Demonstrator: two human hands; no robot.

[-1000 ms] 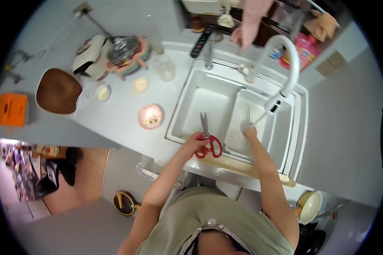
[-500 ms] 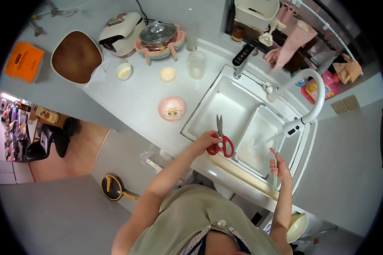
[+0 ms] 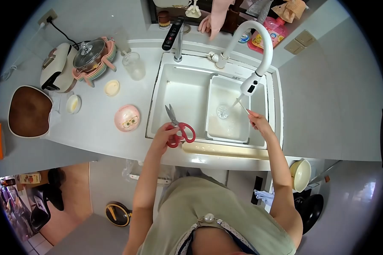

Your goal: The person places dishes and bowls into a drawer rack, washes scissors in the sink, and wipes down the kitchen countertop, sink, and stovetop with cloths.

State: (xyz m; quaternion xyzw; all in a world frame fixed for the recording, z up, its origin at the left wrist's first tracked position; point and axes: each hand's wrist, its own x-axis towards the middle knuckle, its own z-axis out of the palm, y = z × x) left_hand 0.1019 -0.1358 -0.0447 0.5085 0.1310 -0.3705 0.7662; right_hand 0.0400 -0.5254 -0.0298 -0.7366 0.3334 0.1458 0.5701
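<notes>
My left hand (image 3: 164,137) is closed round the red-handled kitchen scissors (image 3: 183,131). Their blades point up and away, over the front left of the sink (image 3: 181,95). Over the right side, my right hand (image 3: 259,122) pinches a long, thin, pale stick-like thing (image 3: 243,107); I cannot make out its kind. The far end of it meets the stream from the white tap (image 3: 266,51). Water runs into the white basin (image 3: 227,129) set in the sink, beside its drain strainer (image 3: 222,111).
On the counter left of the sink stand a pink bowl (image 3: 127,118), a small cream dish (image 3: 112,88), a clear cup (image 3: 133,66) and a small white bowl (image 3: 73,104). Farther left are a lidded glass pot (image 3: 90,55) and a brown-topped stool or board (image 3: 30,111).
My view has turned and shifted rightward. The thin pale thing has tipped from upright to slanting, its end now in the running water. The scissors stay in my left hand.
</notes>
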